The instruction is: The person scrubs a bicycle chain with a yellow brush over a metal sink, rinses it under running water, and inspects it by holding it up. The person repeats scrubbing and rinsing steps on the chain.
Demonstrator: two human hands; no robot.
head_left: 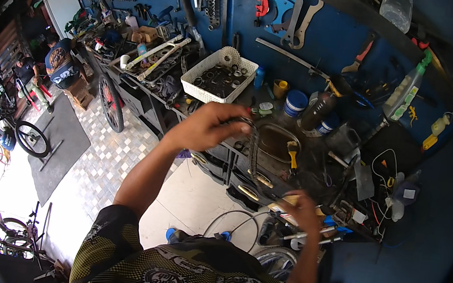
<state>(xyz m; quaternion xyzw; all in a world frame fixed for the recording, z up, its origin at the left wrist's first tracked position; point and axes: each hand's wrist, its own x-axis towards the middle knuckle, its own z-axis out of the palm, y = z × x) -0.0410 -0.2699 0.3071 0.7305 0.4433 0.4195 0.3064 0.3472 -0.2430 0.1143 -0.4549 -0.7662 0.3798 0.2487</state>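
I see a dark bicycle chain (253,148) hanging in front of the workbench (314,170), its top pinched in my left hand (205,127), its lower end gripped by my right hand (302,209). Behind it sit a brown-filled basin (276,140) and a yellow-handled brush (292,155); a white basket (200,75) of parts stands farther back.

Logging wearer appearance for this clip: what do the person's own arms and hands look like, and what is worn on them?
Both forearms are bare, and the left hand and right hand wear no gloves, watch or rings that I can see. The left arm carries a short sleeve in olive-and-black patterned jersey fabric with pale printed graphics.
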